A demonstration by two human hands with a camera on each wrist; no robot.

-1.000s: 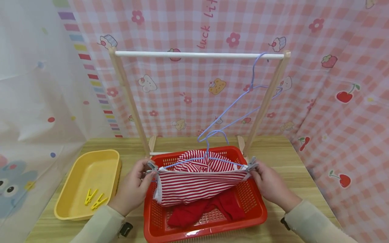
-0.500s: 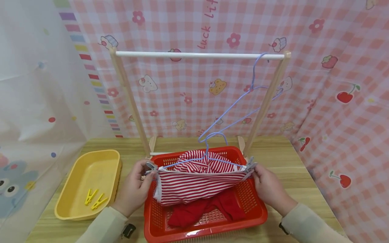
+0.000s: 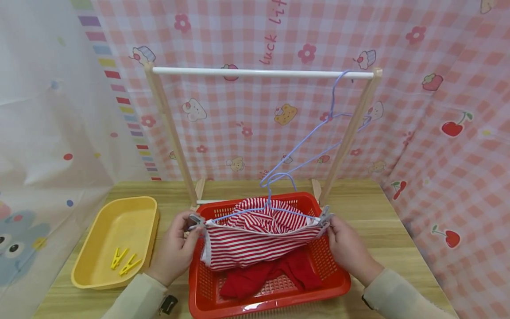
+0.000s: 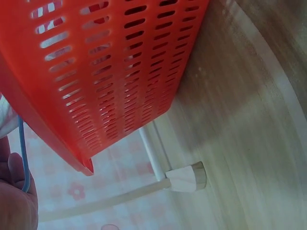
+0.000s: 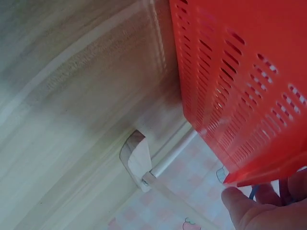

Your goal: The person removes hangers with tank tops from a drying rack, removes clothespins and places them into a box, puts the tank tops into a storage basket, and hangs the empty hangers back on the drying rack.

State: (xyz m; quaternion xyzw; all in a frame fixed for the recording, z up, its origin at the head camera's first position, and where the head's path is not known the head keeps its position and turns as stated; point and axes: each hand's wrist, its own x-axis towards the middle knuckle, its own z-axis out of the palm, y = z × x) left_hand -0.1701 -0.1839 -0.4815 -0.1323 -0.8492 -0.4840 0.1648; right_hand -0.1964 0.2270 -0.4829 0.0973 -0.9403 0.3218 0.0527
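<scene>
A blue wire hanger [image 3: 268, 199] lies along the top edge of a red-and-white striped garment [image 3: 247, 249], with a grey clip at each end. My left hand [image 3: 172, 250] pinches the left clip [image 3: 197, 221] between thumb and fingers. On the other side, my right hand [image 3: 352, 248] pinches the right clip [image 3: 325, 218]. Between the clips the garment's top edge sags in a shallow curve. The garment hangs over the red basket [image 3: 263, 306], above a plain red cloth [image 3: 244, 283]. In both wrist views the basket wall hides most of the clips.
Behind the basket stands a wooden rack with a white rod [image 3: 255, 71]. A second blue hanger [image 3: 296, 145] hangs at the rod's right end. On the left, a yellow tray [image 3: 119, 208] contains two yellow clothespins [image 3: 118, 258].
My right hand and its clip have moved slightly left. The hanger's hook has shifted left too, and the garment's top edge now droops more. The left hand has hardly moved.
</scene>
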